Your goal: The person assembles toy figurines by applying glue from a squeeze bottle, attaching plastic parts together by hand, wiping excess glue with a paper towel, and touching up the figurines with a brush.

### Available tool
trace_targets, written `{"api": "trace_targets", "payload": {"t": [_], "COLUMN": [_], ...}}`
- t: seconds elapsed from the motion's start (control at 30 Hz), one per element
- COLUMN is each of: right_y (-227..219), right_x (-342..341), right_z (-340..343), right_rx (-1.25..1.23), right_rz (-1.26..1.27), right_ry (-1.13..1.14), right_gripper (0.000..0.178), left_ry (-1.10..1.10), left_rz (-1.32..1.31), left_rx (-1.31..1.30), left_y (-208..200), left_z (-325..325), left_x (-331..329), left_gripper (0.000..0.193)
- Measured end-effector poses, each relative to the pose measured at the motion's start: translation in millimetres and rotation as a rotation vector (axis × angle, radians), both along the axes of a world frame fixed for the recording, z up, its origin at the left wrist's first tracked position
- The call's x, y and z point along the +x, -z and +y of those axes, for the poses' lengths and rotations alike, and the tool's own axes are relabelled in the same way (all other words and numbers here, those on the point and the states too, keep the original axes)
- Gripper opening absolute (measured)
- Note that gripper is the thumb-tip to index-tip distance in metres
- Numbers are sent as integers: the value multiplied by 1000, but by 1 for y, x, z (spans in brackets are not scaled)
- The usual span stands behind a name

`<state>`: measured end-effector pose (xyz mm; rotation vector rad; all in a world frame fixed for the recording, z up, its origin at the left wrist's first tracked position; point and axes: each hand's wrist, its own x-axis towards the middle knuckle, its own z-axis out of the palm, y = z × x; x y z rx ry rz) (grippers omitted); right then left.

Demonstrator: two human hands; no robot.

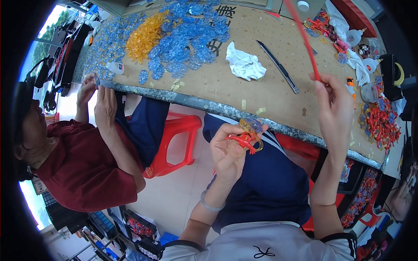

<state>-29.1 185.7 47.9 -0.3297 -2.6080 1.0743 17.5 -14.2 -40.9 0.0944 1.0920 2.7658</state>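
Red figurine (pixel 246 139), translucent amber and violet parts (pixel 252 125)

The heap of pieces (pixel 187 43) lay on the left part of the table (pixel 191 101), and the small bottle (pixel 115 68) stood before its left side. To the right of the heap was the tissue (pixel 244 63), then the knife (pixel 278 67). A pile of figures (pixel 379 124) occupied the right end. The co-worker (pixel 89 167) sat at the left, near the stool (pixel 178 135).
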Motion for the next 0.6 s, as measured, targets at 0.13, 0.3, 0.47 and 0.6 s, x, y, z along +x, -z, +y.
{"api": "trace_targets", "payload": {"t": [0.13,0.3,0.47,0.6], "right_y": [-4,33,31,26], "right_x": [42,78,82,84], "right_z": [-14,-29,-28,-17], "right_rx": [-525,-779,-584,-497], "right_rz": [65,359,442,347], "right_ry": [-124,-408,-477,-544], "right_gripper": [18,24,23,22], "left_ry": [-51,-118,-137,-140], "left_rz": [39,106,199,184], "left_rx": [-41,-109,-134,-186], "left_y": [0,10,-3,0], "left_z": [6,12,25,22], "left_x": [3,8,7,10], "left_gripper": [42,44,43,40]}}
